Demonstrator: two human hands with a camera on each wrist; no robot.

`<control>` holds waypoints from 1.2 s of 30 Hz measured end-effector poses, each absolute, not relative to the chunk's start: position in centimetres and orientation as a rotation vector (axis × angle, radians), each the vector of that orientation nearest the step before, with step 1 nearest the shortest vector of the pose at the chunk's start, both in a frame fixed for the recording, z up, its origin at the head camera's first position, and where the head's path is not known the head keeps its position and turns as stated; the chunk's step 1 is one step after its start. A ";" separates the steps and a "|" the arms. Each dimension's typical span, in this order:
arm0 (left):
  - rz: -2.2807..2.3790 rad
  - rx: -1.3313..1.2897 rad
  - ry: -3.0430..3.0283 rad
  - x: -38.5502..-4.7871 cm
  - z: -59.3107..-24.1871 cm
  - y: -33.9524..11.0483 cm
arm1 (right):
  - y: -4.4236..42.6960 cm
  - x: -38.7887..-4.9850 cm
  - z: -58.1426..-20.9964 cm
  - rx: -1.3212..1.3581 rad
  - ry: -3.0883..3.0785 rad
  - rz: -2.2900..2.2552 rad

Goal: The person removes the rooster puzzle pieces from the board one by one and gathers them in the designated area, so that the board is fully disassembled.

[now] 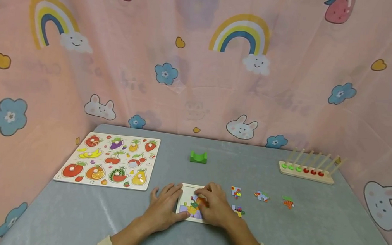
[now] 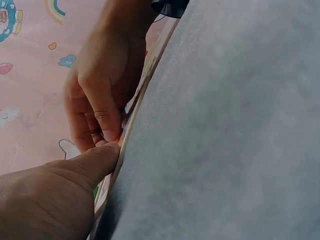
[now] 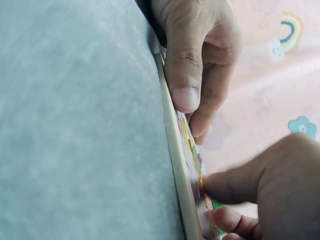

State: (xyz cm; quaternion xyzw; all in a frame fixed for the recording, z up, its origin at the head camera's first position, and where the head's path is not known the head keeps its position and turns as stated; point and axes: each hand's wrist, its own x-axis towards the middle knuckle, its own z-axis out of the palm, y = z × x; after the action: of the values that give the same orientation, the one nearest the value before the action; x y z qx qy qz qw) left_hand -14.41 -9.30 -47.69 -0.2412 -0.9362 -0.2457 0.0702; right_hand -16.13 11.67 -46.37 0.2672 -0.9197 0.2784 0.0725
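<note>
A small jigsaw puzzle in a light wooden frame [image 1: 185, 191] lies on the grey table, its lower part filled with purple, yellow and green pieces [image 1: 192, 209]. My left hand [image 1: 163, 208] rests on the frame's left side, fingers extended and thumb [image 2: 102, 157] on its near edge. Over the frame's right half, my right hand [image 1: 214, 206] has bent fingers and pinches an orange piece [image 1: 202, 201], partly hidden under them. The right wrist view shows the right thumb and fingers [image 3: 235, 185] at the pieces, opposite the left hand [image 3: 192, 55].
Loose pieces lie right of the frame: two nearby [image 1: 235, 192] [image 1: 238, 210], others farther out [image 1: 262, 196] [image 1: 288, 202]. A fruit board [image 1: 105, 160] is at the left, a green holder [image 1: 198, 157] behind the frame, and a pegged stand with beads [image 1: 306, 173] at the back right.
</note>
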 end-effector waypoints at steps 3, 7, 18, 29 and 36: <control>-0.746 -0.724 -2.821 -14.4 -47.7 -9.3 | 11.6 -16.2 -46.6 0.800 -2.702 0.848; -0.745 -0.723 -2.811 -14.4 -47.7 -9.2 | 11.6 -16.1 -46.5 0.790 -2.677 0.905; -0.728 -0.710 -2.838 -14.3 -47.6 -9.2 | 12.0 -16.1 -45.8 0.892 -2.738 0.859; -0.721 -0.720 -2.841 -14.5 -47.8 -9.1 | 12.6 -15.6 -43.9 0.843 -2.723 0.931; -0.730 -0.702 -2.852 -14.4 -47.5 -9.2 | 13.7 -14.8 -41.7 0.832 -2.672 1.035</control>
State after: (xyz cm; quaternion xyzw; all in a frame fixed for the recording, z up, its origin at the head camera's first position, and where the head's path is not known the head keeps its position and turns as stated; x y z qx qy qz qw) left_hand -14.37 -9.22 -47.55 -0.2315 -0.9408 -0.2407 0.0578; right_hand -14.81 13.66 -41.66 0.2779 -0.8928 0.3457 0.0788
